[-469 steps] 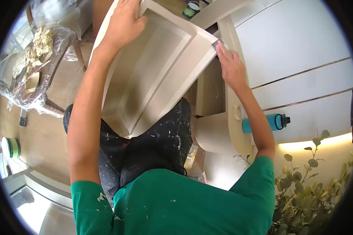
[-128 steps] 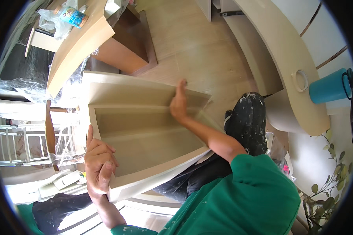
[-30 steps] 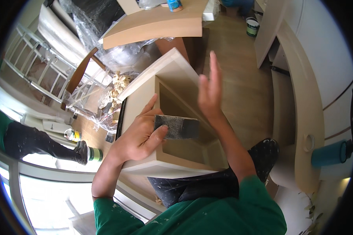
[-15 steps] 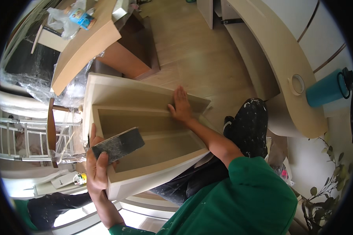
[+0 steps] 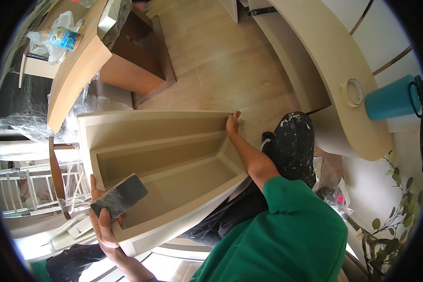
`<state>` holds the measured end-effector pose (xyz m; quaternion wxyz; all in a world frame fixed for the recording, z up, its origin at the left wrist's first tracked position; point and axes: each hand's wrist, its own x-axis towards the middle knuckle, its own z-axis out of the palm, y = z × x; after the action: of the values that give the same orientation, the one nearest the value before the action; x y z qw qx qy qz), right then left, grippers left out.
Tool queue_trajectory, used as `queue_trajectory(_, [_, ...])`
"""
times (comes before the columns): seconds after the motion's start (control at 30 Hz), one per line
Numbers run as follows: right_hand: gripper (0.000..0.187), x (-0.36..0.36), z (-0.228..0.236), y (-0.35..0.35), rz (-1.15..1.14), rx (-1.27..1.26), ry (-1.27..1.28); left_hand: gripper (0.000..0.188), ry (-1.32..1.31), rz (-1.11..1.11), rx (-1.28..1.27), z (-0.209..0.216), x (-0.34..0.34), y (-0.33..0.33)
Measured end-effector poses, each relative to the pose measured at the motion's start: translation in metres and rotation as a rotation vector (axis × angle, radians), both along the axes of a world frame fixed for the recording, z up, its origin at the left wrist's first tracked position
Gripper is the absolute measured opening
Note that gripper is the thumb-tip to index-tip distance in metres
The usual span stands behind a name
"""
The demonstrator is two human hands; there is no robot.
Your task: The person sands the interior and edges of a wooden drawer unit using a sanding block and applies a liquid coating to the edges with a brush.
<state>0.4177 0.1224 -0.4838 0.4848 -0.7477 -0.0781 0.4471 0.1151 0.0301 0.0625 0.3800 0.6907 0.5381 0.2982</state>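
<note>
A cream-coloured drawer (image 5: 150, 123) rests tilted across my lap, its hollow side facing up. My left hand (image 5: 106, 229) is at its lower left corner, thumb pressed on a flat sanding block (image 5: 127, 191) with a dark grey, dust-streaked face. Some of that hand's fingers lie behind the block, along the drawer's end. At the drawer's far right corner, my right hand (image 5: 232, 124) curls its fingers over the edge of the long panel. Its fingertips are partly hidden there.
A curved cream countertop (image 5: 345, 117) at the right holds a tape roll (image 5: 353, 92) and a teal bottle (image 5: 392, 97). Upper left, a wooden desk (image 5: 80, 70) bears a blue-labelled bottle (image 5: 65, 38). A leafy plant (image 5: 390, 230) stands lower right. Plastic sheeting (image 5: 33, 123) hangs at left.
My right hand has gone from lying flat on the drawer's panel to holding its right corner. The drawer has turned and shifted left, and my left hand moved along with the sanding block.
</note>
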Motion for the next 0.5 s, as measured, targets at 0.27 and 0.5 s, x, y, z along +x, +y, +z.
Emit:
queue_trajectory(0.27, [0.07, 0.003, -0.023, 0.003, 0.092, -0.073, -0.016, 0.082, -0.004, 0.014, 0.001, 0.001, -0.001, -0.002])
queue_trajectory(0.5, [0.066, 0.012, 0.054, 0.026, 0.116, 0.081, 0.035, 0.047, 0.009, -0.094, 0.086, 0.009, 0.005, 0.016])
